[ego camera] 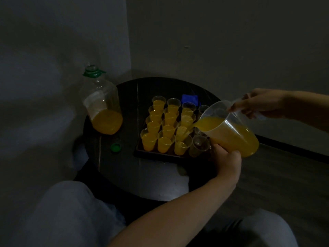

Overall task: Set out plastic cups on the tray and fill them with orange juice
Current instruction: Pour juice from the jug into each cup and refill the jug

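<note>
Now the right hand grips the handle of the jug. The left hand curls round the jug's bottom to hold it up. Orange juice runs from the spout into a cup just left of the left hand, on the tray. The filled cups stand further left of that hand, and the empty cups sit right by its fingers. If the jug tips too far, juice may rush out, miss the small cup and spill on the tray. The left hand could also bump an empty cup and knock it over. The room is very dark, so the thin stream is hard to see, and the jug hides some of the empty cups behind it.
</note>
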Available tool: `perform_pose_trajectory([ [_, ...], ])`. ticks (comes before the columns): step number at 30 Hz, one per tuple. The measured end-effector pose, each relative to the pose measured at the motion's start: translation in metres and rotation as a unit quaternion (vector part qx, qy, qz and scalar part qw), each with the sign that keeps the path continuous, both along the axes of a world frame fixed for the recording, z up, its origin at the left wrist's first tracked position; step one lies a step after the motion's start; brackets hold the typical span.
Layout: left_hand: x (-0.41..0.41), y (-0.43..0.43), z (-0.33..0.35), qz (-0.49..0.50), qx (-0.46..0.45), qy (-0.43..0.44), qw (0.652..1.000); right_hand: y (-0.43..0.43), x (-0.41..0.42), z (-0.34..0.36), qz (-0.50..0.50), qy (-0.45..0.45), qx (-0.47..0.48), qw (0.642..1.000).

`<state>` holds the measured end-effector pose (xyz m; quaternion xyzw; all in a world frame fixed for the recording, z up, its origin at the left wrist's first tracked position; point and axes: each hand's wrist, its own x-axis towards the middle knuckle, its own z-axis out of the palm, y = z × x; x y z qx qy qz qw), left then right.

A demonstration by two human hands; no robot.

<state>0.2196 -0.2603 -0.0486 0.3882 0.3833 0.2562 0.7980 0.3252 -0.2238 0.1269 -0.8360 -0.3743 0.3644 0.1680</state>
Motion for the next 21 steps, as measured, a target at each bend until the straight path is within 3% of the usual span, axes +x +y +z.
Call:
perform_pose_trajectory([
  [10,-0.0021,-0.0026,-0.0038,-0.004,-0.014,-0.007,1.0,-0.0012,0.0013,-0.0029,0.036,0.014,-0.004,0.999],
  [21,-0.0007,-0.004,-0.0014,-0.001,-0.006,-0.001,1.0,-0.0025,0.0002,-0.0031,0.012,0.008,-0.008,1.0],
])
